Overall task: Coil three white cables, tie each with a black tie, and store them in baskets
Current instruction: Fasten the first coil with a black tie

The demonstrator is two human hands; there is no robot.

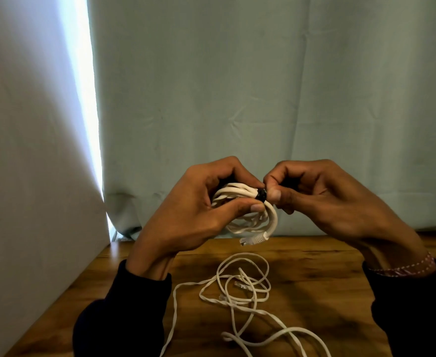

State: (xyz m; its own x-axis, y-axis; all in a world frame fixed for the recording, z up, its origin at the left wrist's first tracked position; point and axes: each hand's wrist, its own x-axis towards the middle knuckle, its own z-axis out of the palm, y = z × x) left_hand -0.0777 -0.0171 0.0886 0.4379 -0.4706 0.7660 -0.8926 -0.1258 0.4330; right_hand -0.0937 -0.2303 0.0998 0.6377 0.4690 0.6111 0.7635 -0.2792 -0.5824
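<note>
Above the bench's point(315, 266) far edge, the left hand point(199, 210) is gripping a coiled white cable point(240, 197) while the right hand point(315, 197) is pinching its black tie point(261, 196).

Above your wooden table point(315, 266), brown, grained, with a soft sheen: coiled white cable point(240, 199), smooth plastic jacket, clear plastic plug; black tie point(261, 195), matt. On the table: loose white cables point(240, 300), same smooth jacket. Behind the table: pale green curtain point(263, 99), matt creased cloth.
</note>
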